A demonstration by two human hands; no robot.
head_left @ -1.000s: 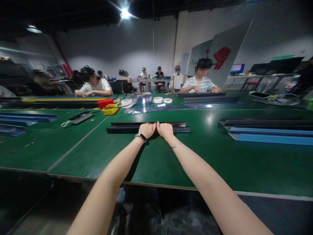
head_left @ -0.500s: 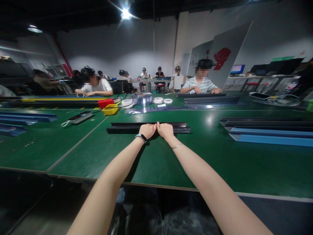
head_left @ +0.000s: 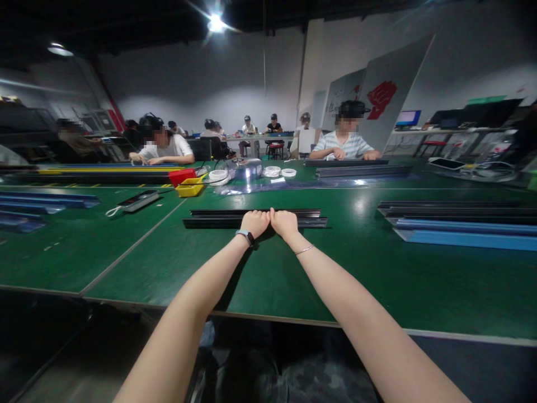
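A long black channel-shaped profile [head_left: 213, 223] lies crosswise on the green tabletop in front of me, its raised back edge running parallel to the front one. My left hand [head_left: 255, 223], with a watch on its wrist, is closed on the middle of the profile. Right beside it, my right hand [head_left: 285, 222] is closed on the same piece, and the two thumbs meet or nearly meet. The fingertips are hidden behind the hands, so their exact grip on the profile does not show.
Black and blue profiles [head_left: 470, 239] lie at the right, and blue ones [head_left: 50, 209] at the left. A phone-like device [head_left: 140, 201], a yellow bin [head_left: 191, 187], a red bin [head_left: 181, 177] and white rolls [head_left: 218, 177] stand farther back. Co-workers sit across the table.
My left hand and its wrist have shifted very slightly to the right and away from me. My right hand and the profile look almost unchanged.
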